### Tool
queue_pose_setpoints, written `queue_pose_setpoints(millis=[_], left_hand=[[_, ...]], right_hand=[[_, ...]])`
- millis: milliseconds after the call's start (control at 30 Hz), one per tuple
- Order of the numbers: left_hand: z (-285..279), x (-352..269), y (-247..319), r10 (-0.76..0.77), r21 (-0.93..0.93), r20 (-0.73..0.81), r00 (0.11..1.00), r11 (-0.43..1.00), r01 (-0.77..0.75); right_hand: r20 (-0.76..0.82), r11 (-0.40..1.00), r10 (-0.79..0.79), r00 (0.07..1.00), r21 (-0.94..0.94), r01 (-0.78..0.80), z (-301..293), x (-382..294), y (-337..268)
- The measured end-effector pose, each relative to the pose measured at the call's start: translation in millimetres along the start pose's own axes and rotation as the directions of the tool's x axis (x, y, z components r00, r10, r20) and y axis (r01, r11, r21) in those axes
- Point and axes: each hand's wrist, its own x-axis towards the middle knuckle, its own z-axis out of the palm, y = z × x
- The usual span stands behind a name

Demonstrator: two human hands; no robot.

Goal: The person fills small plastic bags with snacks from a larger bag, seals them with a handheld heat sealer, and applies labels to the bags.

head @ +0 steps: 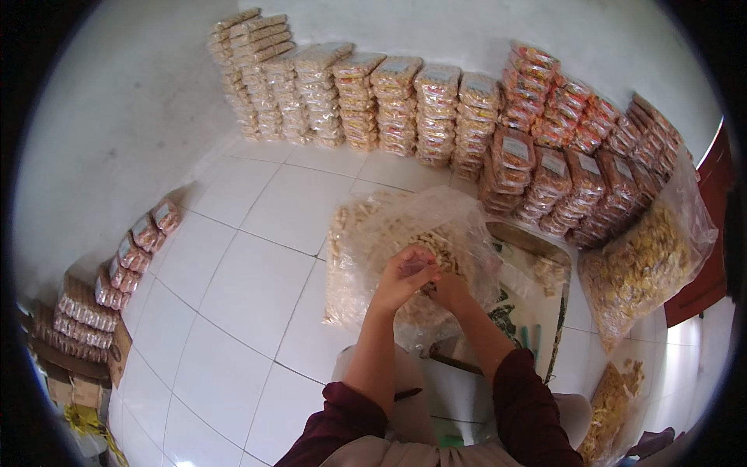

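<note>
A large clear plastic bag of pale, short snack pieces lies on the tiled floor before me, its mouth gathered loosely upward. My left hand is over the bag's opening with its fingers curled; whether something thin is in them is not plain. Close beside it, my right hand reaches down at the opening, and its fingertips are hidden. Loose snack pieces show just past both hands.
Stacked snack packs line the far wall, with reddish-brown packs at the right. A low board lies right of the bag, bearing green-handled tools. Another big snack bag leans farther right. Small packs line the left wall.
</note>
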Motion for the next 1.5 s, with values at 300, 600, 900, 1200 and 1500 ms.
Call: queue_pose_setpoints(millis=[300,600,900,1200,1500], left_hand=[[3.0,0.1,-3.4,0.036,0.073,0.025,0.999,0.997,-0.038],[6.8,0.7,-5.4,0.038,0.061,0.046,0.998,0.997,-0.041],[11.1,0.2,-2.2,0.028,0.161,0.044,0.999,0.986,-0.035],[22.3,-0.5,5.9,0.007,0.277,-0.006,1.0,0.961,-0.005],[58.6,-10.3,-13.5,0.075,0.569,0.144,0.987,0.809,-0.145]], right_hand=[[0.109,0.974,0.188,0.976,-0.146,-0.171,-15.1,0.6,-21.8],[0.317,0.951,0.218,0.923,-0.282,-0.127,-32.6,0.5,-26.2],[0.004,0.957,0.242,0.97,-0.163,-0.238,-15.4,-10.8,-24.5],[-0.22,0.852,0.033,0.975,0.516,0.087,-72.4,-35.9,-7.4],[-0.326,0.894,-0.146,0.934,0.362,0.266,-212.5,-132.4,-37.3]])
